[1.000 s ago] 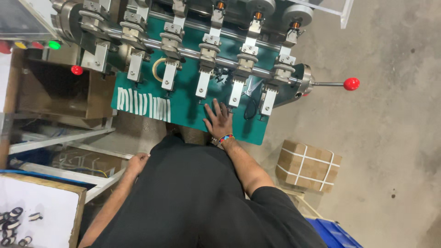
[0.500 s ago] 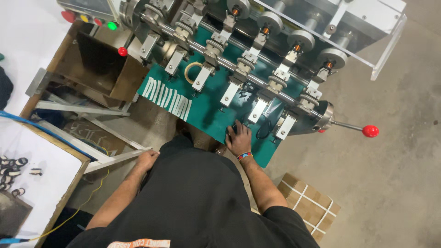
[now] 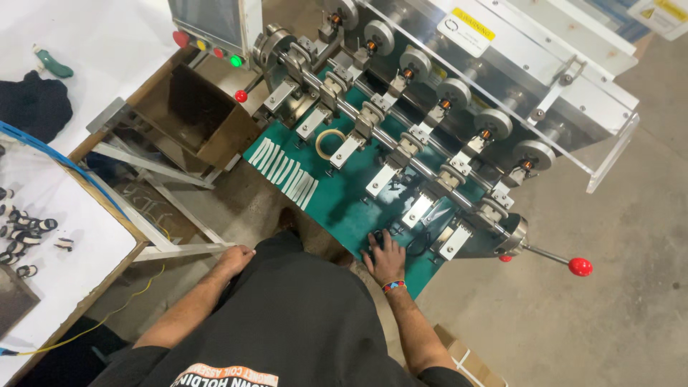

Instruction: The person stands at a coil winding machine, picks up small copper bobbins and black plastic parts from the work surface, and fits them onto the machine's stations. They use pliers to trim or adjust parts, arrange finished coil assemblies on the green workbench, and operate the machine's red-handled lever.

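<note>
My right hand [image 3: 385, 259] lies flat on the near edge of the green machine bed [image 3: 342, 208], fingers spread beside a dark part, with a beaded band on the wrist. My left hand [image 3: 236, 256] is by my hip with its fingers curled. It touches the end of a metal rail [image 3: 179, 251]; whether it grips the rail is unclear. A row of silver clamps [image 3: 380, 179] runs along a shaft above the green bed. A ring of tape [image 3: 330, 143] and a row of white strips [image 3: 287, 172] lie on the bed.
A lever with a red knob [image 3: 579, 266] sticks out at the machine's right end. A brown box [image 3: 193, 115] and a control panel with coloured buttons [image 3: 208, 44] stand at the left. A white table [image 3: 43, 236] carries several small black rings. A cardboard box [image 3: 466, 362] sits on the floor.
The view has swung, so the machine now runs diagonally and looks closer. My right hand stays flat on the green bed and my left hand stays by the rail.
</note>
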The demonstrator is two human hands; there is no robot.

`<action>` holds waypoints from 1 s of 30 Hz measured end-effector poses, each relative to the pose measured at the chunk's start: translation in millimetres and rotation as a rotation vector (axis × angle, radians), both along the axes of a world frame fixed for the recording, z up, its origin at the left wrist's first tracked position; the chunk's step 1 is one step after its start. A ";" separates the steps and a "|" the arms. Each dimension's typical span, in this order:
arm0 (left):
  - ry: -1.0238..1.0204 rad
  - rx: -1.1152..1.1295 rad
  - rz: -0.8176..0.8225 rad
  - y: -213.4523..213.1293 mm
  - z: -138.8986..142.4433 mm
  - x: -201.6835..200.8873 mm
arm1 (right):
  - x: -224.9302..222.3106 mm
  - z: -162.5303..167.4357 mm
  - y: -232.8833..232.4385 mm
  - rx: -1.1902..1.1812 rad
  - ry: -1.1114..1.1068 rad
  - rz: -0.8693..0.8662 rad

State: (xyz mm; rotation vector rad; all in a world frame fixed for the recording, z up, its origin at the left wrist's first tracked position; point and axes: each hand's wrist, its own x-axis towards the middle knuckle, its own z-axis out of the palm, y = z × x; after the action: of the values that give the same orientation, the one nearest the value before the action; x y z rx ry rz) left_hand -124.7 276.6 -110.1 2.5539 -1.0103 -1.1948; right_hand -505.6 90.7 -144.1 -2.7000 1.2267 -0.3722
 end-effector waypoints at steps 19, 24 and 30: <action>-0.120 0.001 -0.040 32.2 -3.5 -2.6 | 17.4 15.8 -11.0 0.066 -0.061 0.017; -0.061 0.110 0.068 39.9 2.1 5.2 | 28.1 13.3 -12.8 0.165 -0.045 -0.044; -0.112 0.116 0.030 51.8 2.3 17.6 | 48.3 13.3 -13.8 0.207 -0.449 -0.105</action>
State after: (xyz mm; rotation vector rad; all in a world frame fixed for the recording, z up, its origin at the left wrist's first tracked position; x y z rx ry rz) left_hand -107.1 328.4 -107.8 2.7428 -0.9476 -1.1468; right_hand -457.3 77.0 -130.9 -2.2201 1.1945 -0.7685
